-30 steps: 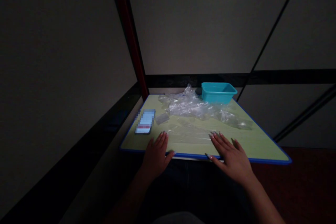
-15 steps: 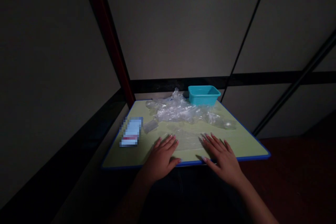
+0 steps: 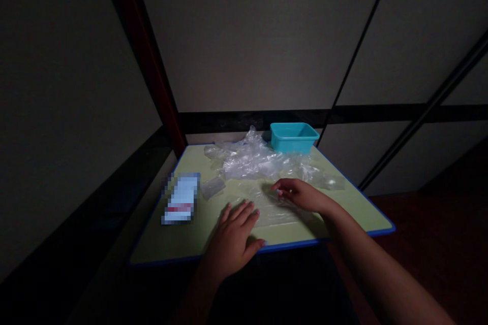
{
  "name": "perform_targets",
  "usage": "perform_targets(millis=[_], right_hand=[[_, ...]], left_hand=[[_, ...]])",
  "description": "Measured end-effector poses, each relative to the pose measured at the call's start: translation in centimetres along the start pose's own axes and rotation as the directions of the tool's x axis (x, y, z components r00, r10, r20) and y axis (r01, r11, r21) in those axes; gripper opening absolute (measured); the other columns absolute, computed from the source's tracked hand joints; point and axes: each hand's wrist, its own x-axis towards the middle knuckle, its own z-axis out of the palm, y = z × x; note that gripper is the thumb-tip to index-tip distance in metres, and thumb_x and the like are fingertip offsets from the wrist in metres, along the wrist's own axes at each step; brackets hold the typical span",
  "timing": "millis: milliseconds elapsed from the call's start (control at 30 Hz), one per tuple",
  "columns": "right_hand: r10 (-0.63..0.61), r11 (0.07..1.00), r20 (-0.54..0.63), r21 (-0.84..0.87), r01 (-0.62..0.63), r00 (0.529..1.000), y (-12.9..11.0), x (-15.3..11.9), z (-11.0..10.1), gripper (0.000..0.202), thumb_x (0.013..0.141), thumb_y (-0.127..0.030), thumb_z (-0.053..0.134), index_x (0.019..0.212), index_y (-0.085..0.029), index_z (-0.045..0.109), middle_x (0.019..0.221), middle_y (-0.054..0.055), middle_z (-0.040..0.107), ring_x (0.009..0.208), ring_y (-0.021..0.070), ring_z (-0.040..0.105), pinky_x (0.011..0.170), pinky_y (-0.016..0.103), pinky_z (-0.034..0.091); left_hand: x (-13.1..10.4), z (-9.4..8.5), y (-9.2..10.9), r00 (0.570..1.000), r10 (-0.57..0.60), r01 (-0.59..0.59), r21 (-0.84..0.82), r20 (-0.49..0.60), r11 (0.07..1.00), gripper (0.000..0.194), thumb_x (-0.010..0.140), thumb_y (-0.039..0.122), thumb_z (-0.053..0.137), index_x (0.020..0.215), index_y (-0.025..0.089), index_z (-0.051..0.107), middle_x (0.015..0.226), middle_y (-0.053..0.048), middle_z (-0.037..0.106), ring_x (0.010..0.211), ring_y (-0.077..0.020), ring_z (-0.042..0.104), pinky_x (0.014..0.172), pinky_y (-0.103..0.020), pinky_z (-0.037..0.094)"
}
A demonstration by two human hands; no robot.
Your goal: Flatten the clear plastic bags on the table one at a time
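My left hand (image 3: 232,238) lies palm down with fingers spread at the table's front edge. Its fingertips rest by the left side of a flat, clear plastic bag (image 3: 274,216). My right hand (image 3: 301,195) is over the right part of that bag, its fingers loosely bent and pointing left. A small gap shows between thumb and fingers, with nothing visible in them; whether the fingertips touch the film is unclear. Behind the hands spreads a crumpled heap of clear plastic bags (image 3: 247,162).
The yellow-green table (image 3: 160,241) has a blue edge. A pixelated phone-like thing (image 3: 181,198) lies on its left, beside a small folded piece of clear plastic (image 3: 213,188). A turquoise basin (image 3: 293,144) stands at the back right, near the panelled wall (image 3: 244,35).
My right hand has lifted from lying flat and moved forward and left over the flat bag, its fingers now bent. My left hand stays flat. The camera view has shifted slightly.
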Motion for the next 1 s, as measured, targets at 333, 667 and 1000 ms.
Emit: perform_targets(millis=[333, 667, 1000], right_hand=[[0.284, 0.956, 0.214, 0.010, -0.293, 0.934, 0.1, 8.1, 1.0, 0.007, 0.070, -0.014, 0.052, 0.075, -0.017, 0.057, 0.046, -0.005, 0.054, 0.034, 0.0062, 0.040, 0.038, 0.020, 0.030], [0.231, 0.964, 0.319, 0.056, -0.261, 0.919, 1.5, 8.5, 1.9, 0.009, 0.070, -0.025, 0.057, 0.064, -0.017, 0.056, 0.040, -0.009, 0.044, 0.031, 0.0057, 0.037, 0.033, 0.019, 0.025], [0.060, 0.992, 0.259, 0.092, -0.087, 0.964, 1.4, 7.9, 2.0, 0.015, 0.058, -0.022, 0.068, 0.069, -0.015, 0.060, 0.059, -0.006, 0.057, 0.059, 0.0097, 0.050, 0.057, 0.021, 0.038]], left_hand=[[0.1, -0.1, 0.1, 0.999, -0.008, 0.008, -0.002, 0.047, 1.000, 0.059, 0.086, 0.050, 0.052, 0.138, 0.025, 0.041, 0.148, -0.006, 0.035, 0.138, -0.0269, 0.027, 0.114, -0.052, 0.014], [0.2, 0.0, 0.2, 0.999, -0.020, 0.020, 0.003, 0.050, 1.000, 0.055, 0.088, 0.053, 0.048, 0.135, 0.026, 0.045, 0.147, -0.006, 0.039, 0.138, -0.0257, 0.028, 0.114, -0.052, 0.014], [0.3, 0.0, 0.2, 0.998, -0.036, 0.037, -0.008, 0.055, 0.999, 0.055, 0.088, 0.054, 0.048, 0.134, 0.026, 0.046, 0.145, -0.007, 0.040, 0.138, -0.0254, 0.028, 0.113, -0.052, 0.015]])
